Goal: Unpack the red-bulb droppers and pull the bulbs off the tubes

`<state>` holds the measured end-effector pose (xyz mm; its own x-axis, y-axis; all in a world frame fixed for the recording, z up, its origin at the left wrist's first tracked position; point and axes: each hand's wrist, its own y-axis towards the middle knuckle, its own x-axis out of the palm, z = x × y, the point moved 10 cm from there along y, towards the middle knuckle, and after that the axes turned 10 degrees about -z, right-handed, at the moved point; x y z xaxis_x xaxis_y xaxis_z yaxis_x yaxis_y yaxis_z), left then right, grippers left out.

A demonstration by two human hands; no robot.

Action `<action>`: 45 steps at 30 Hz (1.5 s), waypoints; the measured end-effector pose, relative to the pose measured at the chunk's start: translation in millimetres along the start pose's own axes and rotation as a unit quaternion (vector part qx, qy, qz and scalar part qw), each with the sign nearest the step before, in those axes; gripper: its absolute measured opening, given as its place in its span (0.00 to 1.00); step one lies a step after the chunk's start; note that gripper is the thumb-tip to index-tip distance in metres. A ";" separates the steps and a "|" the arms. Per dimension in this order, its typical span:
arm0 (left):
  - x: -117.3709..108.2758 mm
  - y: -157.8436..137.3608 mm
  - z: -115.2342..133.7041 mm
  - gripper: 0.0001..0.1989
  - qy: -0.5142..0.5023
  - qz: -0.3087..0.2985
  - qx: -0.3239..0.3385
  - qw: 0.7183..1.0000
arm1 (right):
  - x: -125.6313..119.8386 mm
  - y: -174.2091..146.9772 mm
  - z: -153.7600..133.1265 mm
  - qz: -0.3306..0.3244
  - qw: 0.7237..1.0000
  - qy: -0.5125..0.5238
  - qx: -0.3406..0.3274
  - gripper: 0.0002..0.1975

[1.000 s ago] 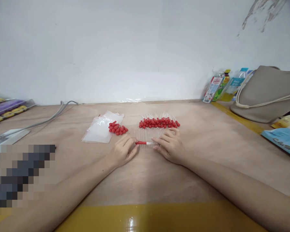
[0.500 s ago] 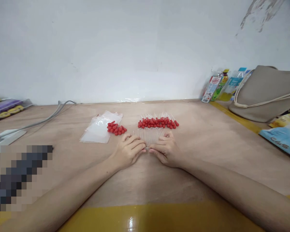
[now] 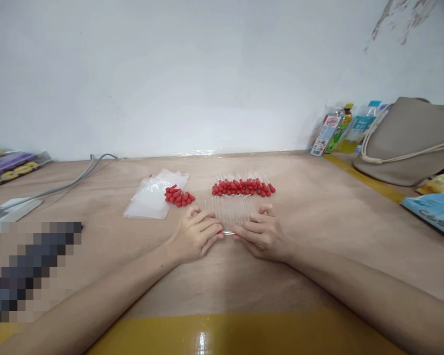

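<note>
On the surface (image 3: 222, 286), the left grip (image 3: 199, 234) and right grip (image 3: 266, 234) sit closer together than a second ago, nearer the person than the tube row (image 3: 231, 211), pinching one clear tube (image 3: 228, 233) between them; its red bulb (image 3: 219, 231) is now mostly covered, its fit unreadable.

The one text that can be read is "C&S" — dark, slanting letters on the blue packet (image 3: 429, 209) at the right edge. The white carton (image 3: 326, 134) against the wall carries a red round mark and printing — too small to read, as is the turquoise label (image 3: 363, 123) on the blue-capped bottle (image 3: 355, 137).
</note>
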<state>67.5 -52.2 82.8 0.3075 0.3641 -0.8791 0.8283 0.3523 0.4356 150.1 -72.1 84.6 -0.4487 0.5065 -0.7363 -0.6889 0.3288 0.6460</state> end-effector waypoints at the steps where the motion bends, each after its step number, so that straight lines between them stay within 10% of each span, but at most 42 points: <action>1: -0.3 0.3 0.8 0.04 0.000 -0.002 0.002 1.000 | -0.7 -0.8 -0.5 -0.002 1.000 -0.008 -0.002 0.05; 9: -0.7 -5.6 -1.3 0.08 -0.004 -0.011 0.002 1.000 | -11.4 -9.9 1.1 -0.003 0.999 -0.034 -0.008 0.09; 18: -6.0 -43.1 -91.4 0.11 -0.062 0.057 -0.212 0.974 | -6.6 -28.3 71.9 0.014 0.980 -0.001 0.198 0.11; 32: 4.1 -48.0 -97.9 0.06 -0.007 0.037 -0.245 0.969 | 75.5 80.7 11.9 -0.152 0.975 -0.005 0.165 0.09; 45: 14.1 -54.3 -97.5 0.13 -0.024 0.019 -0.228 0.973 | 96.5 82.1 2.6 -0.218 0.959 0.011 0.181 0.15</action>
<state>-18.8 17.8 65.6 0.3646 0.3469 -0.8641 0.5259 0.6892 0.4985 51.8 5.9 67.2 -0.1772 0.2426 -0.9538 -0.5729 0.7626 0.3004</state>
